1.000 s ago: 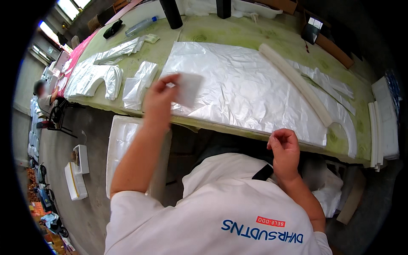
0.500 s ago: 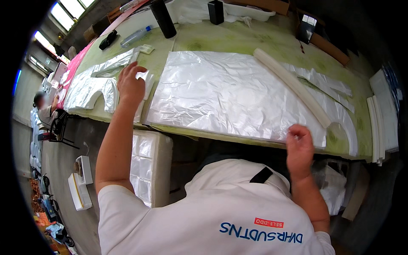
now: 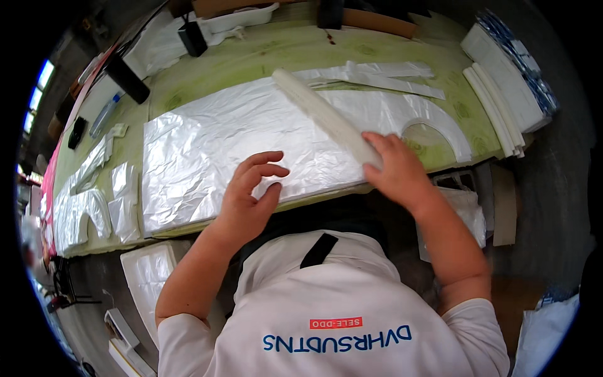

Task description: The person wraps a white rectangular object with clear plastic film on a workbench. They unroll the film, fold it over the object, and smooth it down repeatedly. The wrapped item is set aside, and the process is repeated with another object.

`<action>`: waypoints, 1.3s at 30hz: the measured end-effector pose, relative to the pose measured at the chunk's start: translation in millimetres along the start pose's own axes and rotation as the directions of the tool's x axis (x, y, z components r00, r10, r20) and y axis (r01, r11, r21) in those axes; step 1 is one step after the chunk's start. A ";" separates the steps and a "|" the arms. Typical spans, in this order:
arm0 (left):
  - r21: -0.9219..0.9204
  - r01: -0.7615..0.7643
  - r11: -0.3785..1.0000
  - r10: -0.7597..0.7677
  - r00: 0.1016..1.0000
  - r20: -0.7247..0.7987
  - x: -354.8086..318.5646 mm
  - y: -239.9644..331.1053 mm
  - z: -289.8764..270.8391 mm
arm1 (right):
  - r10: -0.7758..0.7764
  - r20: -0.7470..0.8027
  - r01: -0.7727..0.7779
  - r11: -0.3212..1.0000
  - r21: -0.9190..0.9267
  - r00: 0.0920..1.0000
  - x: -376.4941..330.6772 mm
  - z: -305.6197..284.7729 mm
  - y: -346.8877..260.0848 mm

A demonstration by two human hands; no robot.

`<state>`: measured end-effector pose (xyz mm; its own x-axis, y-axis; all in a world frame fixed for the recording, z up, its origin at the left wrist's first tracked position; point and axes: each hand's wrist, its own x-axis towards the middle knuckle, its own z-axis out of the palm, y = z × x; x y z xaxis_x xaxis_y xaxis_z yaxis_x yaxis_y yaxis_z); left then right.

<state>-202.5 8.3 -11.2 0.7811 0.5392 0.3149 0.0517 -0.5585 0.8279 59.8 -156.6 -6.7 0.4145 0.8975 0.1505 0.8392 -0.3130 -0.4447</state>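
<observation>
**Both hands at the near edge of the sheet stack**

While you lean over the green worktable (image 3: 264, 53), the largest thing on it is the stack of silvery-white plastic sheets (image 3: 207, 144), which lies flat along the table's near edge and spans most of its length. Across the sheets, a long white roll (image 3: 317, 110) runs diagonally from the stack's far edge down toward its near right corner. Beyond the stack, on its far side, lie narrow white offcut strips (image 3: 389, 72). Off the stack's right end sits a pile of folded white pieces (image 3: 502, 94), and off its left end lie smaller cut plastic shapes (image 3: 94, 201). Two dark upright cylinders (image 3: 129, 78) stand beyond the stack's far left corner.

Your right hand (image 3: 392, 166) rests on the near end of the roll, fingers laid over it; whether they close around it cannot be told. Your left hand (image 3: 251, 195) sits on the sheets near the stack's near edge, fingers loosely curled, gripping nothing.
</observation>
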 end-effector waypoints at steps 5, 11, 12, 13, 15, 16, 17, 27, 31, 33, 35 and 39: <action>-0.093 -0.029 0.995 0.037 0.996 0.086 32.0 11.0 50.8 | 0.182 0.232 -0.292 0.686 0.666 0.956 -62.1 32.8 -22.8; 0.269 -0.169 0.948 0.126 0.977 0.170 56.8 -11.2 74.9 | 0.245 0.190 -0.282 0.427 0.859 0.951 -55.8 72.4 -46.6; 0.257 -0.152 0.954 0.107 0.978 0.182 57.4 -12.5 73.3 | 0.200 0.192 -0.262 0.425 0.867 0.961 -57.2 68.6 -46.9; 0.247 -0.136 0.959 0.089 0.977 0.193 57.0 -12.0 72.3 | 0.154 0.191 -0.239 0.421 0.875 0.969 -60.2 64.6 -46.1; 0.266 -0.122 0.956 0.067 0.977 0.205 53.7 -7.2 71.0 | 0.185 0.131 -0.204 0.461 0.864 0.974 -70.5 67.1 -35.2; 0.278 -0.112 0.954 0.055 0.977 0.207 55.3 -2.9 70.6 | 0.216 0.082 -0.187 0.530 0.827 0.973 -75.6 62.6 -28.1; 0.302 -0.157 0.940 0.098 0.975 0.201 59.9 3.4 71.1 | 0.244 0.031 -0.174 0.595 0.784 0.969 -79.6 58.0 -20.2; 0.417 -0.200 0.887 -0.065 0.839 0.540 130.0 27.5 136.5 | 0.411 -0.016 -0.130 0.325 0.937 0.912 -95.4 61.9 27.3; 0.472 -0.116 0.874 -0.200 0.798 0.568 145.0 22.5 137.3 | 0.464 -0.013 -0.168 0.348 0.922 0.886 -105.0 59.0 30.1; 0.430 -0.015 0.903 -0.225 0.836 0.501 144.6 25.2 133.9 | 0.458 -0.100 -0.120 0.426 0.897 0.884 -105.9 55.8 32.5; 0.291 0.148 0.945 -0.259 0.884 0.389 139.8 30.3 125.8 | 0.305 -0.312 0.027 0.675 0.737 0.900 -98.0 43.2 34.7; 0.185 0.240 0.953 -0.292 0.892 0.347 133.5 41.8 113.5 | -0.043 -0.467 0.189 0.945 0.269 0.883 -49.3 13.7 41.1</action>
<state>-25.4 -14.6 12.8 0.8969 0.4251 -0.1216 0.3518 -0.5197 0.7786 69.1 -209.4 -44.5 0.4941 0.6612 0.5646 0.7762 -0.0428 -0.6291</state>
